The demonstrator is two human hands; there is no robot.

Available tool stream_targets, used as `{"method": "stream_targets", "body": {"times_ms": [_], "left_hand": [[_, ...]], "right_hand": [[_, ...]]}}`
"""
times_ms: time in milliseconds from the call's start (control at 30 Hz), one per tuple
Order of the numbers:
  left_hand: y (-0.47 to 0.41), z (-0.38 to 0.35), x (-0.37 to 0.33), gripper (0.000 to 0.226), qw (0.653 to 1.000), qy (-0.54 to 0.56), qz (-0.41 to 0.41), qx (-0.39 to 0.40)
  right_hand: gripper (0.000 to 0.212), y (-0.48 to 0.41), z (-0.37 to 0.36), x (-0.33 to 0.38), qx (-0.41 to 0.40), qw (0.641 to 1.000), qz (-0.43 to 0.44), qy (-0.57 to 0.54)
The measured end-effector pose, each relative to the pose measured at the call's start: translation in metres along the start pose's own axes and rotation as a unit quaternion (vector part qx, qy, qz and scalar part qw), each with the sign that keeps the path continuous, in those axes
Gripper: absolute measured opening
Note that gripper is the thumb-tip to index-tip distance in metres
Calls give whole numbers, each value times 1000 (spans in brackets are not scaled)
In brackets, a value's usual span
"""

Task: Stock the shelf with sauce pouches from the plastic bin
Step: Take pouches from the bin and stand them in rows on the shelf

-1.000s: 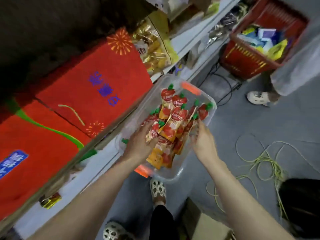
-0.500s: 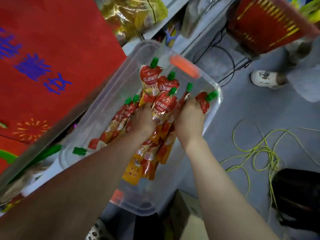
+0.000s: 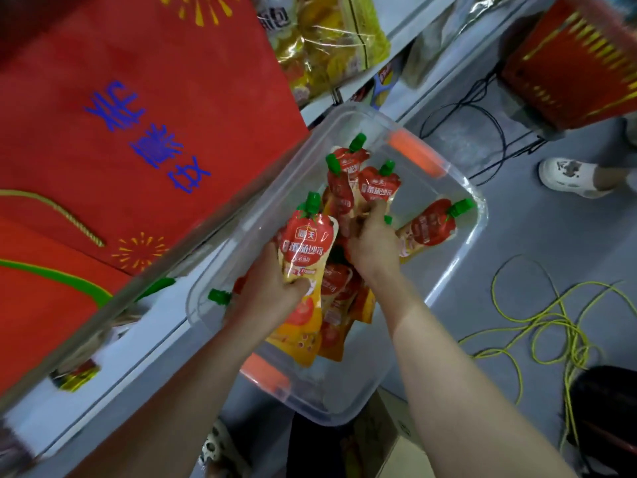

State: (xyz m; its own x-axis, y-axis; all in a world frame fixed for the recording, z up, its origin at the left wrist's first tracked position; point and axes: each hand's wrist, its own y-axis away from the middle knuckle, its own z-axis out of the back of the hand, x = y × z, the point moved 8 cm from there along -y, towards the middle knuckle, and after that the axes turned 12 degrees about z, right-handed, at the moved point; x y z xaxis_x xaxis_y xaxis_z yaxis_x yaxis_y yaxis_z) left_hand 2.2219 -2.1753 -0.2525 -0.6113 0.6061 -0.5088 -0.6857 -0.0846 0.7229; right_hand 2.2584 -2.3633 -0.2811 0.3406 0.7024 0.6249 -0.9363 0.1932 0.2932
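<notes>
Gripping one pouch [image 3: 306, 250] w/ L hand [image 3: 272, 288], fingers wrapped round its lower half, raised above bin [image 3: 458, 270]. R hand [image 3: 372, 246] curled in the pile [image 3: 339, 294], prob. pinching 2nd pouch [image 3: 377, 186]. Others heaped in bin, at shelf [image 3: 113, 370] edge, partly over floor [image 3: 524, 236]. Risks: slick film slipping from grip; tugging tangled pile, tipping bin off ledge.

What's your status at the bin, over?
Left grip holds one sauce pouch above the pile. Right grip pinches a second pouch in the plastic bin. Red box close along the bin's left side.
</notes>
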Motion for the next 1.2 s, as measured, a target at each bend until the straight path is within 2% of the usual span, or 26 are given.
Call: {"method": "stream_targets", "body": {"times_ms": [100,233,333,400,500,633,700,833,967,1200], "left_hand": [[12,6,23,58,997,54,43,17],[24,14,36,34,980,182,70,43],[34,28,39,31,973,221,57,30],[44,39,41,34,968,245,49,17],[69,61,42,33,959,279,42,-1],[112,99,50,30,949,312,27,-30],[138,121,58,27,941,336,24,-43],[199,171,77,25,921,385,1,-53],[261,231,112,18,915,389,-44,-100],[371,330,180,18,876,430,-133,-171]], "right_hand": [[53,-15,-21,1,31,997,6,65],[37,-18,-18,-5,2,1000,-7,30],[36,-8,-2,8,-5,1000,25,-13],[43,7,9,22,-4,996,38,-81],[45,38,20,43,-1,971,6,-238],[27,88,33,92,7,934,-9,-357],[23,117,39,125,13,921,12,-390],[12,178,51,195,21,919,78,-385],[19,238,54,263,36,917,137,-373],[11,336,46,395,68,890,283,-350]]}}
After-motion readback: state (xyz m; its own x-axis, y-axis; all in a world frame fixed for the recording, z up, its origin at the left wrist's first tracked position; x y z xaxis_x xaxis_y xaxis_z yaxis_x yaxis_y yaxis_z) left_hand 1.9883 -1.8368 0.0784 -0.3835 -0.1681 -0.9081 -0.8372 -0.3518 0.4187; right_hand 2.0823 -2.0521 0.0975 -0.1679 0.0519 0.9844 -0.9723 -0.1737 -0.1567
